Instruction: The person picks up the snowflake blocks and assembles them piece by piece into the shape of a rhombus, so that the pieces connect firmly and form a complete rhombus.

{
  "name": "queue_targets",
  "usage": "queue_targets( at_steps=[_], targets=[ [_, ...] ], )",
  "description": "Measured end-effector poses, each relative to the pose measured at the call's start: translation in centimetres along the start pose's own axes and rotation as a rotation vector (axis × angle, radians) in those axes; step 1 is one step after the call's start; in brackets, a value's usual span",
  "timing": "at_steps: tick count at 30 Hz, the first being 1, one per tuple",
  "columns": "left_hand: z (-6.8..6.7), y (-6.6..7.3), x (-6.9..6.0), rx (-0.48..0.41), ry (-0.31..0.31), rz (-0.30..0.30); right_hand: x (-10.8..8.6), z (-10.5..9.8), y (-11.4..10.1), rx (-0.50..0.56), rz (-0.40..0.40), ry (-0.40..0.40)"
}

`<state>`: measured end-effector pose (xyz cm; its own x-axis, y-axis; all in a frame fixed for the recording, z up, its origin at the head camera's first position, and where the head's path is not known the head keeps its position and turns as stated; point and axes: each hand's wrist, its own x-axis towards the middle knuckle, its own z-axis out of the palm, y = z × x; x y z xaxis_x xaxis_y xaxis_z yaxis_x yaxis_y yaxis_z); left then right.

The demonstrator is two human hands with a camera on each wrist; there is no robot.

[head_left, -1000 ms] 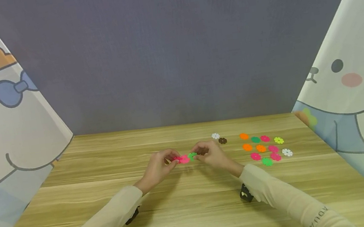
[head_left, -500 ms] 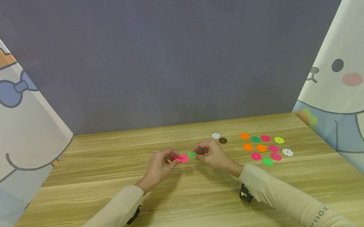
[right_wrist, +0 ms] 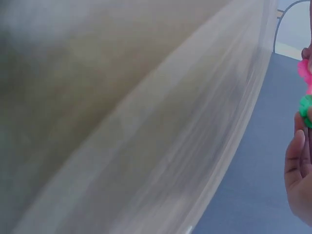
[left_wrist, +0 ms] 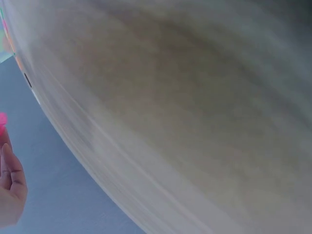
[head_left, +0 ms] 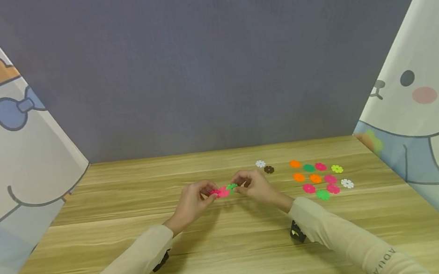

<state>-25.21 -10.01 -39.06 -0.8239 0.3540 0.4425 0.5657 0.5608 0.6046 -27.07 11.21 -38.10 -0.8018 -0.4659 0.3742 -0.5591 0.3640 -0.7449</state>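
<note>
Over the middle of the table, my left hand (head_left: 190,203) pinches a pink flower-shaped disc at the left end of a short row. Another pink flower-shaped disc (head_left: 223,192) sits in the row's middle. At the right end, my right hand (head_left: 258,188) pinches a green flower-shaped disc (head_left: 231,186) between thumb and fingers. The discs touch or overlap; whether their slots are locked together is too small to tell. In the right wrist view the green disc (right_wrist: 305,107) lies against the pink. Only a bit of pink disc (left_wrist: 2,119) shows in the left wrist view.
Loose flower-shaped discs lie flat at the right, among them an orange disc (head_left: 315,178), a yellow disc (head_left: 337,169) and a white disc (head_left: 347,183). A brown disc (head_left: 269,169) and another white disc (head_left: 260,164) lie behind my right hand. A grey panel (head_left: 208,63) rises behind the table.
Both hands stay in nearly the same place with the same discs. The row's angle has shifted only very slightly.
</note>
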Motion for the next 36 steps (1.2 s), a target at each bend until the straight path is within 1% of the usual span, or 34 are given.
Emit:
queue_targets(
  at_steps=[3,6,11,16,19,22,25,30,32,36],
  targets=[
    [0.0,0.1,0.0,-0.005,0.002,-0.012,0.1,-0.3,0.6,-0.014,0.029,-0.025],
    [-0.1,0.2,0.0,-0.007,0.002,-0.013,0.1,-0.9,1.1,-0.044,0.030,-0.036],
    [-0.1,0.1,-0.1,0.005,-0.001,-0.018,0.0,-2.2,2.3,-0.112,0.012,-0.032],
    [-0.3,-0.2,-0.2,0.008,0.002,-0.025,-0.3,-3.7,3.9,-0.151,0.066,-0.041],
    [-0.4,-0.3,-0.2,0.001,-0.003,-0.027,-0.4,-4.7,4.8,-0.181,0.078,-0.034],
    [-0.5,-0.4,-0.3,-0.010,-0.014,-0.031,-0.4,-5.8,5.7,-0.219,0.074,-0.020],
    [-0.6,-0.4,-0.2,-0.023,-0.021,-0.033,-0.3,-6.7,6.6,-0.258,0.106,-0.018],
    [-0.7,-0.3,-0.3,-0.029,-0.022,-0.035,0.0,-8.0,7.4,-0.323,0.206,-0.048],
    [-0.7,-0.3,-0.3,-0.024,-0.022,-0.034,0.1,-8.3,7.7,-0.351,0.231,-0.058],
    [-0.6,-0.3,-0.3,-0.009,-0.023,-0.033,0.3,-8.6,8.1,-0.386,0.251,-0.067]
  ],
)
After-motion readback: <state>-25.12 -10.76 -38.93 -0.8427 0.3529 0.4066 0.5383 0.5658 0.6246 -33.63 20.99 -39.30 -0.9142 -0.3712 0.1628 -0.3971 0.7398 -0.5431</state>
